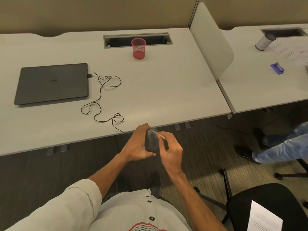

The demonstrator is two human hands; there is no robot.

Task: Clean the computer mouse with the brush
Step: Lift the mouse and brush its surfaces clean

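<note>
Two hands meet just off the near edge of the counter [166, 90] in the head view, the only view there is. The left hand [139, 144] wraps the dark mouse [151, 141], fingers curled over its far end and thumb braced at the near end. The mouse is lifted clear of the counter and tilted toward the person. That grip likely steadies the body and turns its upper surface and seams to face the other hand.

The right hand [171, 152] pinches a thin, pale-handled brush [160, 135] between thumb and fingertips, much as one holds a pen. Its tip lies against the upper part of the mouse; the bristles themselves are too small to make out. A fine grip like this suits short, controlled strokes into narrow gaps.

A thin cable [101, 100] loops across the counter from the closed laptop [51, 84] toward the mouse, with slack enough to allow the lift. A red mesh cup [138, 48] stands well apart at the back.
</note>
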